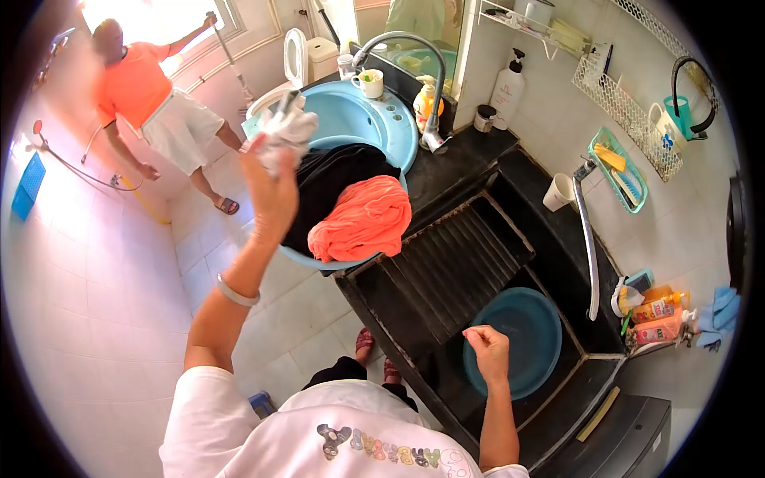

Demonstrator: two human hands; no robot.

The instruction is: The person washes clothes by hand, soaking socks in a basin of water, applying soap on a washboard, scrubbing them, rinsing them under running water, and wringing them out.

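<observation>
My left hand [271, 191] is raised, its fingers closed round a bunched white cloth [285, 131] beside the light blue washbasin [405, 142]. Below and right of the cloth, a black garment [351, 163] and an orange garment [362, 219] are heaped at the near side of the washbasin. Over a round blue basin [526, 319] in the black sink, my right hand [488, 350] is curled closed, with nothing visible in it. The blue basin seems to hold some water.
A ribbed black washboard slab [454, 263] lies left of the blue basin. A long tap [590, 247] reaches over the sink. Bottles [657, 319] stand at the right. A white cup [559, 193] sits on the ledge. Another person [151, 103] stands at the left holding a pole.
</observation>
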